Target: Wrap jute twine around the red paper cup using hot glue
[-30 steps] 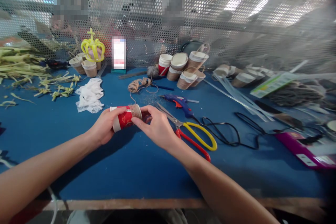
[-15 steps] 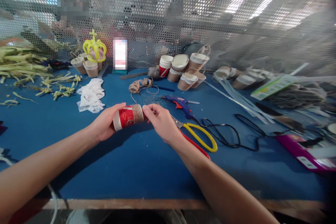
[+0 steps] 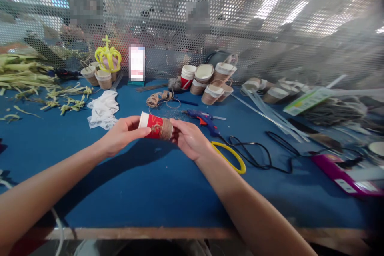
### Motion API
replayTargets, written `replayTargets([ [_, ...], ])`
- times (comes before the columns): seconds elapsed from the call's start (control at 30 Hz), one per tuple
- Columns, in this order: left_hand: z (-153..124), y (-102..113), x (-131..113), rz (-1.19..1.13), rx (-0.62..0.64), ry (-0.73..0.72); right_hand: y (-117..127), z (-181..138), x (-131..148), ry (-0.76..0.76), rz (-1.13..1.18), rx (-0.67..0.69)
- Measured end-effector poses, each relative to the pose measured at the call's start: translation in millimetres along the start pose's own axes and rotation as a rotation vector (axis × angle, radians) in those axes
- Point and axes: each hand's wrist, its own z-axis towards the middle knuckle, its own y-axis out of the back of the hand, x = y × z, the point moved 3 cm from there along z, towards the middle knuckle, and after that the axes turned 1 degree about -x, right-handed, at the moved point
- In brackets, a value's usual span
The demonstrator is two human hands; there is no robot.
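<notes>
A red paper cup [image 3: 155,125] lies on its side in the air above the table, with twine [image 3: 167,129] wound round its base half. My left hand [image 3: 123,133] grips the cup by its white rim end, thumb in front. At the wound end, my right hand [image 3: 189,136] closes its fingers round the base; some fingertips are hidden behind it. Behind the cup rests a loose ball of twine [image 3: 158,98], from which a strand runs toward the cup. Scissors with a yellow handle [image 3: 231,156] lie partly hidden under my right forearm.
A blue glue gun [image 3: 207,122] with a black cord lies right of the cup. Twine-wrapped cups [image 3: 212,94] stand at the back. White cloth [image 3: 103,109], a yellow crown [image 3: 108,57] and dry husks [image 3: 24,68] are on the left. A purple box [image 3: 336,174] sits at right.
Both hands have moved the cup slightly right and up and turned it. My left thumb now lies across its front, and my right hand has moved further round the base.
</notes>
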Motion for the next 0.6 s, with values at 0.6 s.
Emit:
replayTargets([
  [0.6, -5.1, 1.3, -9.5, 0.674, -0.305, -0.31, -18.1, -12.3, -7.7, -0.078, 0.261, 0.049],
])
